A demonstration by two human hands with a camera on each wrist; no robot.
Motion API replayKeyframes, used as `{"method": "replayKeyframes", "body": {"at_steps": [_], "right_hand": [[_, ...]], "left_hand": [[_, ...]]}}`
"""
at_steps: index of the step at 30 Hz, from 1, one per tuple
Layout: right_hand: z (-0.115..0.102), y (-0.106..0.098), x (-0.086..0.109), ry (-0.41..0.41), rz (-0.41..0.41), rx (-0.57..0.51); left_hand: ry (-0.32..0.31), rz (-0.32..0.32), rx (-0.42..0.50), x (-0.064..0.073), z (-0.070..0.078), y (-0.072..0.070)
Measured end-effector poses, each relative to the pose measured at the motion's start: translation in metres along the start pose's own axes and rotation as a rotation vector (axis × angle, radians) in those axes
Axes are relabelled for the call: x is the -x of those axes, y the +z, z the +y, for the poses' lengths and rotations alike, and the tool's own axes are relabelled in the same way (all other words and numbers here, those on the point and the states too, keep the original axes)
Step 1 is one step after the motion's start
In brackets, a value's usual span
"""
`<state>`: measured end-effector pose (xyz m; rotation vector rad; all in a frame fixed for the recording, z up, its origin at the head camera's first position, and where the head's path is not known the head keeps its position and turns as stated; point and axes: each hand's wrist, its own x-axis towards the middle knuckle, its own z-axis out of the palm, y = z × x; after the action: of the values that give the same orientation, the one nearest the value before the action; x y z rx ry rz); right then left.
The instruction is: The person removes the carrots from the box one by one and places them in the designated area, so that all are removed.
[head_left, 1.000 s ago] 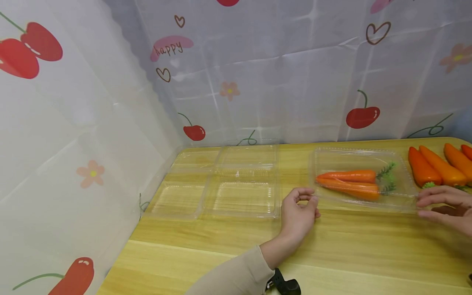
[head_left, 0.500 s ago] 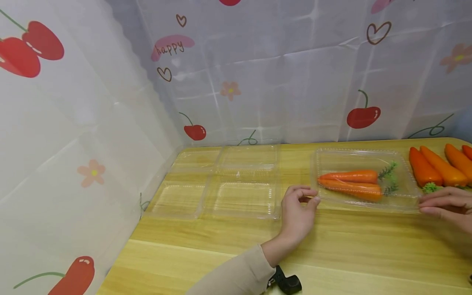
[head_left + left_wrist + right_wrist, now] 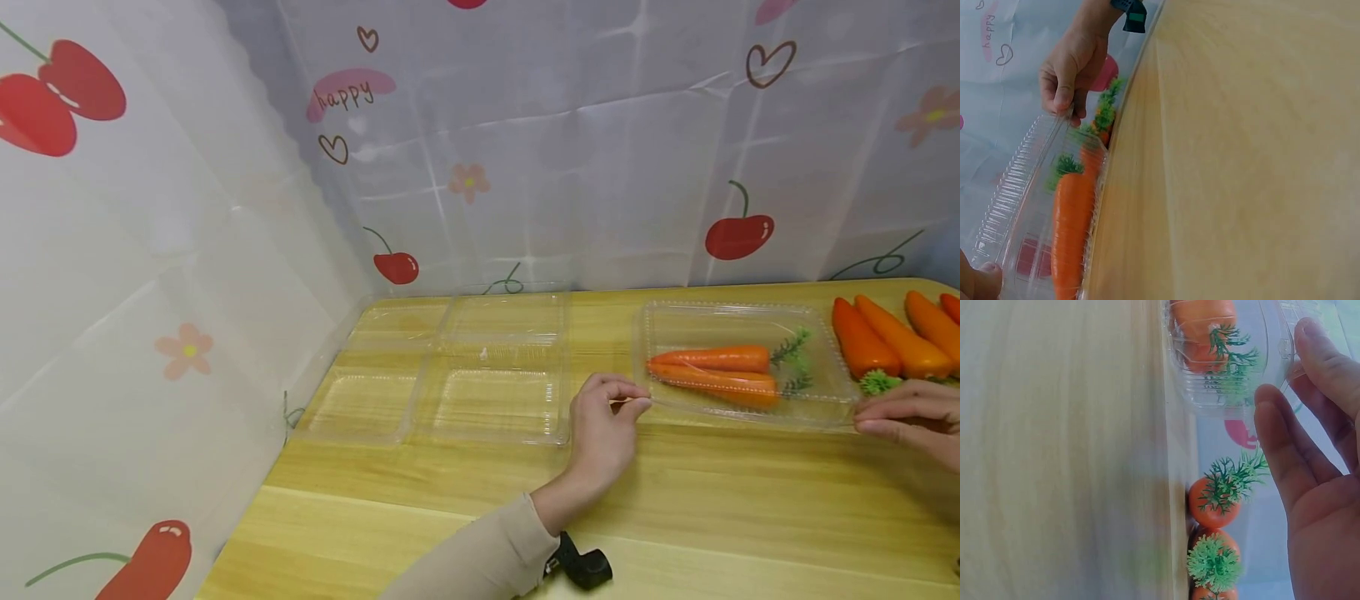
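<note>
Two orange carrots [image 3: 712,383] with green tops lie side by side in a clear plastic food box [image 3: 720,321], seen through its plastic. My left hand [image 3: 606,427] pinches the box's near left corner between thumb and fingers. At the near right corner, my right hand [image 3: 917,421] pinches the rim. The left wrist view shows the box from its front side, with a ridged rim running between my left hand [image 3: 979,280] and my right hand [image 3: 1075,69]. In the right wrist view my thumb and fingers meet at the corner of the box [image 3: 1272,337], beside the green tops.
Several more carrots [image 3: 900,337] lie on the wooden table [image 3: 465,492] to the right of the box. On the left lie clear plastic containers [image 3: 495,404], opened flat. A printed sheet [image 3: 562,167] hangs along the table's back and left sides.
The box has shifted slightly right with both hands at its corners. The left thumb and fingers have closed more tightly on the left corner; the carrots stay inside.
</note>
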<state>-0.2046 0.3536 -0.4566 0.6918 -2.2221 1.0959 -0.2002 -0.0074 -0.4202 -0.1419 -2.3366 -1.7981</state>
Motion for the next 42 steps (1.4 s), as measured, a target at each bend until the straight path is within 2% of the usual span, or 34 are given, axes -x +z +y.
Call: {"method": "replayKeyframes", "body": {"at_steps": [5, 9, 12, 19, 26, 30, 33, 34, 38, 40, 42], "right_hand": [[-0.002, -0.001, -0.002, 0.028, -0.006, 0.091], [0.002, 0.002, -0.001, -0.039, 0.028, 0.004], [0.003, 0.003, -0.001, -0.04, 0.027, -0.025], [-0.001, -0.001, -0.002, 0.167, -0.068, 0.058], [-0.004, -0.001, -0.001, 0.218, -0.051, 0.029], [-0.005, -0.001, -0.001, 0.141, -0.046, 0.059], [-0.007, -0.002, -0.005, 0.02, -0.033, 0.09], [-0.008, -0.004, -0.006, 0.006, -0.032, 0.105], [-0.01, -0.007, -0.012, -0.027, -0.018, 0.136], [-0.011, -0.008, -0.015, 0.026, -0.015, 0.107], [-0.012, -0.008, -0.017, 0.045, -0.02, 0.081]], "left_hand": [[0.042, -0.043, -0.086, -0.001, 0.001, -0.003], [0.077, -0.073, -0.164, -0.001, 0.002, -0.006], [0.099, -0.09, -0.203, -0.001, 0.002, -0.006], [0.144, -0.104, -0.321, -0.001, 0.004, -0.007], [0.126, -0.124, -0.305, 0.0, 0.008, -0.008], [0.111, -0.14, -0.29, 0.001, 0.01, -0.01], [0.107, -0.148, -0.259, 0.002, 0.013, -0.013], [0.113, -0.149, -0.25, 0.002, 0.014, -0.014], [0.174, -0.135, -0.241, -0.002, 0.022, -0.019], [0.224, -0.118, -0.245, -0.005, 0.027, -0.022], [0.264, -0.105, -0.24, -0.01, 0.031, -0.023]]}}
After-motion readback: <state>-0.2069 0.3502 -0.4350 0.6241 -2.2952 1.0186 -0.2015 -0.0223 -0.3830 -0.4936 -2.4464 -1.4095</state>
